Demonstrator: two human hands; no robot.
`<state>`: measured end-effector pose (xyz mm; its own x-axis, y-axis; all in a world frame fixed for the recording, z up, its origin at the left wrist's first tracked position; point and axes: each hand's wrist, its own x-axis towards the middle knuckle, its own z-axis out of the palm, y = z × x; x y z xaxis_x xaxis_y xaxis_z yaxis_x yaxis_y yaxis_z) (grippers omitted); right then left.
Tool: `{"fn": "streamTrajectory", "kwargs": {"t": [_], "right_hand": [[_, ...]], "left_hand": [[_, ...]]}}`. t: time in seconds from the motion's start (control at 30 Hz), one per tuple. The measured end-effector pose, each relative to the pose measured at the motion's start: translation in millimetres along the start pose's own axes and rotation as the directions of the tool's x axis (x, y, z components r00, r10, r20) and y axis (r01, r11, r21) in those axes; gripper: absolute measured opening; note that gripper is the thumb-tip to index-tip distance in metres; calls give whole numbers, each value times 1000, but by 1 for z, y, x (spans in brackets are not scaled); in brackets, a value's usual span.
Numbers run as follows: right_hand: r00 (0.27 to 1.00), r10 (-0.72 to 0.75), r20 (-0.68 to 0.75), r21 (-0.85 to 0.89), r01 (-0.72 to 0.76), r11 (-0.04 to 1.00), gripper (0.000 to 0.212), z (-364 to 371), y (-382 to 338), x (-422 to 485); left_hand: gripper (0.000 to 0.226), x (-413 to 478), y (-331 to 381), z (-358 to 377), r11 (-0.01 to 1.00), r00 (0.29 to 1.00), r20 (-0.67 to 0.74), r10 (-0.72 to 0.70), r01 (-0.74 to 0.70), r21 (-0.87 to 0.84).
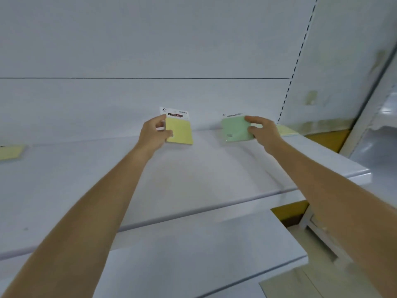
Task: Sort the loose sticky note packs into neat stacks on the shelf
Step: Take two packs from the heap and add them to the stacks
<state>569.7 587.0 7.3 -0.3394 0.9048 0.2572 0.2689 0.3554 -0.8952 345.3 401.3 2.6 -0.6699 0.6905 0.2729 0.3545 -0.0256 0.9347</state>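
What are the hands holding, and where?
Left hand grips the yellow square sticky note pack by its left edge; right hand grips the green square sticky note pack by its right edge.

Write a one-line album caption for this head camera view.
Left hand holds a yellow sticky note pack, right hand a green sticky note pack, at a white shelf.
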Motion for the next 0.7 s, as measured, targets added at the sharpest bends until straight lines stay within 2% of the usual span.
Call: {"fn": "streamTrajectory", "kwargs": {"t": [0.17,0.3,0.33,0.47,0.57,0.7], "right_hand": [[997,48,62,28,-50,998,40,-43,27,63],[986,86,146,18,-90,996,42,-43,35,92],[982,90,164,4,-92,996,42,-39,37,97],[983,53,177,-109,-34,993,37,-27,44,107],[987,13,161,-243,27,970,35,-22,46,109],[986,17,164,-320,37,947,34,-21,59,114]], "left_hand": [[49,9,14,71,1000,1000,-22,7,-7,-2],[29,14,14,97,1000,1000,-14,-10,10,-16],[29,17,13,101,1000,1000,-18,-16,16,-9],[29,27,12,114,1000,999,-24,-27,27,16],[36,33,18,125,999,999,-32,-41,40,-17],[33,46,23,142,999,999,41,-17,19,-39]]}}
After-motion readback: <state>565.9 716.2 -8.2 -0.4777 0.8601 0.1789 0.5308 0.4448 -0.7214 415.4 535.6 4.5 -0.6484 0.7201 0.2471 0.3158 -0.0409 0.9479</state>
